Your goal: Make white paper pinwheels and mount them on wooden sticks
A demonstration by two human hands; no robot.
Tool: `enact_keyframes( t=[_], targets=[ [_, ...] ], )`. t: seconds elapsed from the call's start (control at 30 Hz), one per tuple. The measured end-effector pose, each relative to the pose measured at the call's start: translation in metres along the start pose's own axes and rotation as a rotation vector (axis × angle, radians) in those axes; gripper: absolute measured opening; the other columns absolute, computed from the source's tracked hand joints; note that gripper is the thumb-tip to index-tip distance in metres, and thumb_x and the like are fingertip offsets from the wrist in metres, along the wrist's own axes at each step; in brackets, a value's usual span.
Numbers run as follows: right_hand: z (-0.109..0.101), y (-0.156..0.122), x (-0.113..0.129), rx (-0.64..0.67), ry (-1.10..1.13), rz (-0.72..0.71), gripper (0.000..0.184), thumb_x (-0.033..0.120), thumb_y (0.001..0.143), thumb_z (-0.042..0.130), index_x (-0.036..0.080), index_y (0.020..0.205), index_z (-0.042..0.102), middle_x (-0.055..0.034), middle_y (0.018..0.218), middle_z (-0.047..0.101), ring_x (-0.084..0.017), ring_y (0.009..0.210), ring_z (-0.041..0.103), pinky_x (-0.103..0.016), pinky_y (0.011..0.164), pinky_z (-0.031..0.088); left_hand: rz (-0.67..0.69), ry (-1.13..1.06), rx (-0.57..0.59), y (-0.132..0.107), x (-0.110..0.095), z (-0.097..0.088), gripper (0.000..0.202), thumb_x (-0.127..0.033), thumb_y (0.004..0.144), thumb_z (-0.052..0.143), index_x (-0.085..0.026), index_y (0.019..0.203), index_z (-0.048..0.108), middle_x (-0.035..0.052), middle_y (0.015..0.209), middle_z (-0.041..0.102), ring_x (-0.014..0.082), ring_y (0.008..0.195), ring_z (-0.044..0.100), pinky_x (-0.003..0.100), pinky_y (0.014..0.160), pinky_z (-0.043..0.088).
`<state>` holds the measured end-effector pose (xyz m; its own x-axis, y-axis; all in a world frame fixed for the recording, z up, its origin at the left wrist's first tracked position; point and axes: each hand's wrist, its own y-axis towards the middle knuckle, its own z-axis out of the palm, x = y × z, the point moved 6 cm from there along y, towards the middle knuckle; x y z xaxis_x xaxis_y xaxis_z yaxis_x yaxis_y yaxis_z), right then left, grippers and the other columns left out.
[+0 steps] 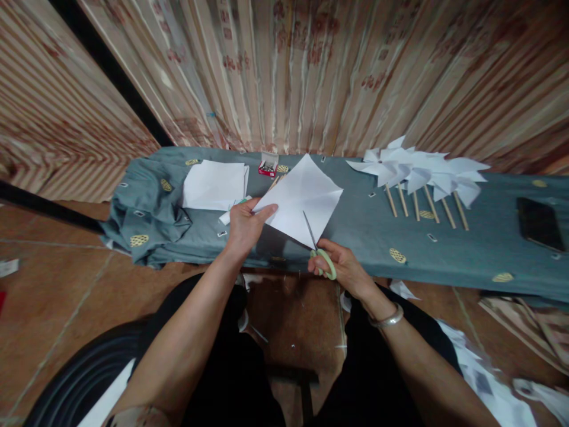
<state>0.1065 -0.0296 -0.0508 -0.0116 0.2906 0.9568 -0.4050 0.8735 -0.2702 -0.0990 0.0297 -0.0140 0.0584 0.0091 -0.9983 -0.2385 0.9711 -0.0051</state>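
My left hand [246, 224] pinches the left corner of a creased white square paper [302, 196], holding it tilted above the grey-green cloth-covered bench [364, 231]. My right hand [340, 267] grips green-handled scissors [319, 252]. Their blades point up into the paper's lower corner, along a diagonal fold.
A stack of white sheets [214, 185] lies at the left. A small red box [268, 166] sits at the back. Several white paper pinwheels on wooden sticks [420, 175] lie at the right, with a black phone [539, 224] beyond them. Paper scraps litter the tiled floor [489, 379].
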Motion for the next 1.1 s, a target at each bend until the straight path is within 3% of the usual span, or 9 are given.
enact_keyframes(
  t=[0.47, 1.1],
  targets=[
    [0.0000, 0.0008, -0.0008, -0.018, 0.018, 0.013, 0.049, 0.052, 0.063, 0.083, 0.023, 0.083, 0.050, 0.0039, 0.062, 0.064, -0.010, 0.054, 0.056, -0.023, 0.052, 0.042, 0.005, 0.071, -0.003, 0.0008, 0.0016, -0.0010, 0.031, -0.037, 0.057, 0.080, -0.012, 0.075, 0.075, -0.0017, 0.060, 0.065, 0.0113, 0.054, 0.052, 0.024, 0.054, 0.042],
    [0.0006, -0.0003, 0.0003, 0.011, -0.004, -0.014, 0.050, 0.061, 0.066, 0.078, 0.022, 0.084, 0.053, 0.0025, 0.062, 0.064, -0.010, 0.053, 0.057, -0.023, 0.051, 0.042, -0.022, 0.061, 0.009, -0.0011, -0.0006, -0.0002, 0.029, -0.036, 0.057, 0.079, -0.012, 0.073, 0.075, -0.0026, 0.057, 0.060, 0.0098, 0.052, 0.048, 0.022, 0.050, 0.038]
  ],
)
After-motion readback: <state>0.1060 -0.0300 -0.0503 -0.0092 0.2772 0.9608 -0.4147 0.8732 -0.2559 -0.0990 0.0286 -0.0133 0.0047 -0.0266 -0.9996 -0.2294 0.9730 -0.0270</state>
